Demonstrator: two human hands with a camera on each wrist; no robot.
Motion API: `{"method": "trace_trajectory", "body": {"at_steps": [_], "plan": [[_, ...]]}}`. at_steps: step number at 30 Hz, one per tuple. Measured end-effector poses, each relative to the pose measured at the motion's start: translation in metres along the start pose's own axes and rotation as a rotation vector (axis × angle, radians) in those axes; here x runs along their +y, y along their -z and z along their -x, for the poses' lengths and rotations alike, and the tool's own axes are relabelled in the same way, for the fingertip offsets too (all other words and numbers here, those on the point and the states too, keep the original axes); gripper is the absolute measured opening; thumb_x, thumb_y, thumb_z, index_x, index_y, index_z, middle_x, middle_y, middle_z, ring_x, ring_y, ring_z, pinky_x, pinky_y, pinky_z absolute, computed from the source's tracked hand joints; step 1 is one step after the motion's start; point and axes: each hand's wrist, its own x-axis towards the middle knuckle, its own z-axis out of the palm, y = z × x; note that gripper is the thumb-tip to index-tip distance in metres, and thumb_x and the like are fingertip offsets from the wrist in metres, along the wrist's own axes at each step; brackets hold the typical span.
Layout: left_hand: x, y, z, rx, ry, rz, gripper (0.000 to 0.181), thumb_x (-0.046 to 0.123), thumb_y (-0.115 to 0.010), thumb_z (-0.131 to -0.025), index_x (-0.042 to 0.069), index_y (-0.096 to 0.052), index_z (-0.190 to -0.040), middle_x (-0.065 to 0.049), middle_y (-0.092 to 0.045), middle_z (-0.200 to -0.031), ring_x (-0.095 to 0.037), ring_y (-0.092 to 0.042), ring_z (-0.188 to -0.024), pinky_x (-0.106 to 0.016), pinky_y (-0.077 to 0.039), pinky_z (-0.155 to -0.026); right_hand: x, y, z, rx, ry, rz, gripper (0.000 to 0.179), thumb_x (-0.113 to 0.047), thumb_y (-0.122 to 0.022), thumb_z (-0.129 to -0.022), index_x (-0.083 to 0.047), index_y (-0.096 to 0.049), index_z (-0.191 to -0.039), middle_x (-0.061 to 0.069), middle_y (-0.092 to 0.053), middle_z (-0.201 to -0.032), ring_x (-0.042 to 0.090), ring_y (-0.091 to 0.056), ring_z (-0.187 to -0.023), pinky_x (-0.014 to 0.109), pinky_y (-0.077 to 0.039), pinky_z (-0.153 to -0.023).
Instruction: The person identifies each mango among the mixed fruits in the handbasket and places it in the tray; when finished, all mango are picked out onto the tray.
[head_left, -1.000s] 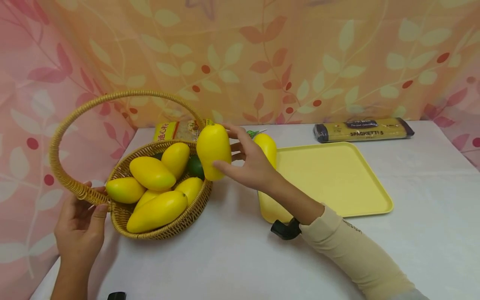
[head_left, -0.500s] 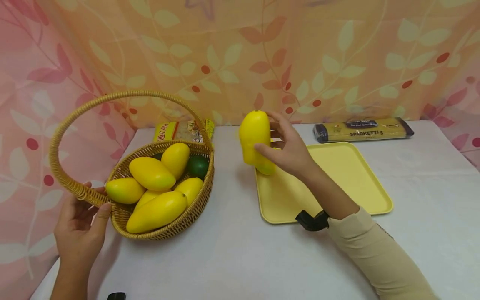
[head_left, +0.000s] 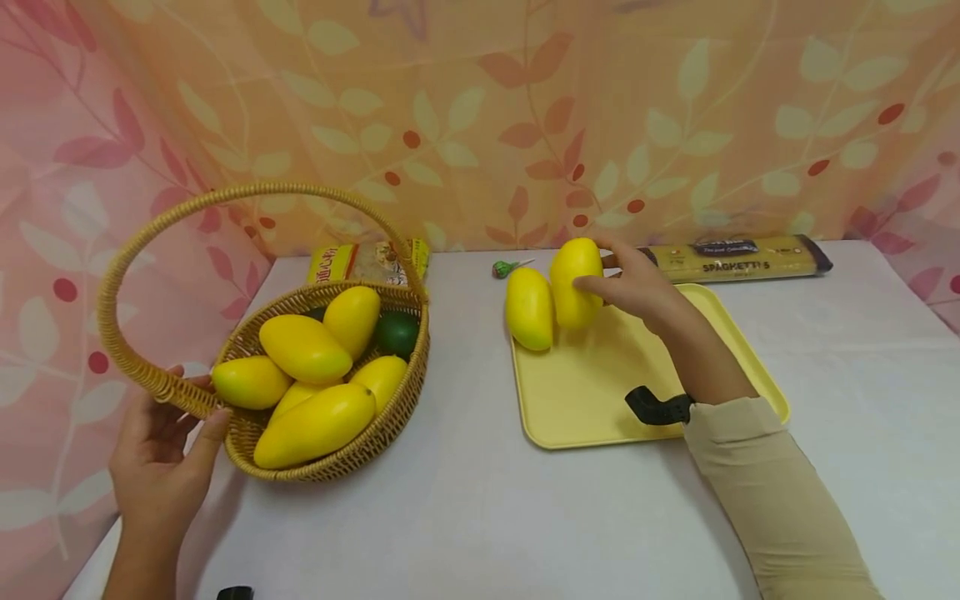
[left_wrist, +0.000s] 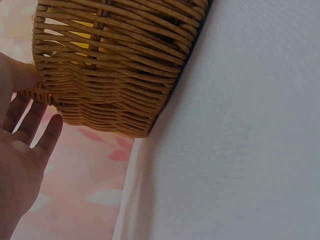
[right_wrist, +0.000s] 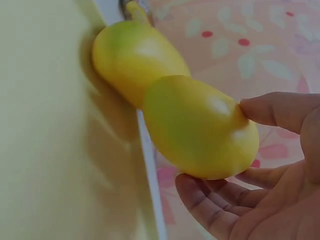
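A yellow mango [head_left: 576, 283] is held between the thumb and fingers of my right hand [head_left: 637, 283], over the back left part of the yellow tray [head_left: 585, 408]. A second mango [head_left: 529, 308] lies at the tray's left edge, close beside the held one. On the left stands a wicker basket [head_left: 360, 450] with a tall handle [head_left: 258, 190], filled with several mangoes [head_left: 306, 346] and a dark green fruit [head_left: 396, 333]. My left hand [head_left: 161, 467] grips the basket's rim at the handle's foot; in the left wrist view its thumb and fingers meet the woven edge [left_wrist: 42, 92].
Behind the tray lies a pack of spaghetti [head_left: 738, 257]. A green-wrapped lollipop [head_left: 504, 268] is near the tray's back left corner. Another yellow food packet [head_left: 367, 261] sits behind the basket. A patterned cloth [head_left: 480, 125] hangs along the back.
My right hand has carried the mango rightwards, away from the basket's right side and over the tray. The left hand and the basket have stayed in place.
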Motion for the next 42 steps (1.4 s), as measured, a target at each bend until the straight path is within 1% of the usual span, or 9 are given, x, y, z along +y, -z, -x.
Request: {"method": "trace_trajectory", "body": {"at_steps": [3,5,8,9,15,23,30,34,42], "plan": [[-0.002,0.0,0.0,-0.005,0.0,0.026,0.067,-0.035,-0.059,-0.073,-0.016,-0.048,-0.136,-0.02,-0.064,-0.116,-0.024,-0.063,-0.107,-0.019,-0.05,-0.095,0.008,0.0,-0.006,-0.046,-0.073,-0.003,0.071,-0.019,-0.065,-0.096,-0.013,-0.028,-0.157,0.024,-0.037,-0.147,0.041,-0.046,-0.126,0.053,-0.05,-0.098],[-0.001,0.0,0.0,-0.004,0.009,0.006,0.068,-0.035,-0.06,-0.073,-0.015,-0.049,-0.136,-0.02,-0.064,-0.117,-0.023,-0.063,-0.107,-0.019,-0.05,-0.095,0.013,0.001,-0.009,-0.069,-0.121,-0.003,0.075,-0.02,-0.065,-0.097,-0.007,-0.023,-0.158,0.029,-0.035,-0.148,0.043,-0.048,-0.125,0.053,-0.049,-0.1],[-0.001,0.001,0.0,-0.001,0.026,0.01,0.068,-0.035,-0.06,-0.073,-0.014,-0.049,-0.137,-0.02,-0.063,-0.117,-0.023,-0.063,-0.108,-0.019,-0.05,-0.095,0.02,0.001,-0.013,-0.091,-0.164,-0.003,0.079,-0.021,-0.064,-0.098,-0.001,-0.017,-0.158,0.032,-0.032,-0.15,0.044,-0.048,-0.125,0.052,-0.048,-0.102],[-0.001,0.001,0.0,0.0,0.029,0.029,0.068,-0.035,-0.06,-0.073,-0.015,-0.049,-0.137,-0.02,-0.063,-0.117,-0.024,-0.063,-0.108,-0.019,-0.05,-0.095,0.022,0.001,-0.013,-0.097,-0.169,-0.001,0.079,-0.021,-0.064,-0.098,0.0,-0.017,-0.158,0.032,-0.031,-0.15,0.044,-0.047,-0.126,0.052,-0.047,-0.103],[-0.001,0.001,0.0,-0.001,0.029,0.039,0.068,-0.035,-0.06,-0.073,-0.015,-0.049,-0.136,-0.021,-0.063,-0.117,-0.024,-0.063,-0.108,-0.02,-0.05,-0.096,0.027,0.002,-0.016,-0.126,-0.175,0.008,0.08,-0.023,-0.064,-0.098,0.0,-0.016,-0.158,0.031,-0.026,-0.154,0.044,-0.042,-0.13,0.052,-0.043,-0.107],[-0.003,0.001,-0.002,-0.01,0.006,0.107,0.067,-0.036,-0.059,-0.072,-0.017,-0.048,-0.136,-0.021,-0.063,-0.117,-0.025,-0.063,-0.108,-0.021,-0.05,-0.096,0.031,0.001,-0.019,-0.104,-0.147,-0.018,0.082,-0.021,-0.064,-0.097,-0.005,-0.013,-0.16,0.031,-0.03,-0.153,0.045,-0.042,-0.132,0.054,-0.041,-0.108],[-0.001,0.0,-0.001,-0.007,0.011,0.087,0.067,-0.036,-0.059,-0.073,-0.016,-0.048,-0.136,-0.021,-0.063,-0.117,-0.024,-0.063,-0.109,-0.021,-0.05,-0.096,0.033,-0.003,-0.02,-0.115,-0.118,-0.046,0.08,-0.021,-0.064,-0.097,-0.006,-0.017,-0.16,0.03,-0.028,-0.154,0.045,-0.042,-0.132,0.054,-0.042,-0.107],[-0.001,0.0,0.0,-0.001,0.018,0.07,0.067,-0.036,-0.058,-0.073,-0.016,-0.048,-0.136,-0.02,-0.063,-0.117,-0.024,-0.062,-0.11,-0.02,-0.05,-0.096,0.033,-0.003,-0.019,-0.114,-0.123,-0.03,0.081,-0.023,-0.065,-0.097,-0.006,-0.016,-0.16,0.031,-0.028,-0.154,0.045,-0.041,-0.133,0.054,-0.042,-0.107],[-0.003,0.0,0.0,0.006,0.022,0.132,0.07,-0.04,-0.054,-0.071,-0.016,-0.048,-0.136,-0.019,-0.064,-0.117,-0.026,-0.061,-0.109,-0.02,-0.05,-0.096,0.034,0.0,-0.02,-0.1,-0.149,0.004,0.083,-0.029,-0.065,-0.097,-0.006,-0.016,-0.16,0.029,-0.029,-0.154,0.044,-0.042,-0.133,0.054,-0.043,-0.106]]}}
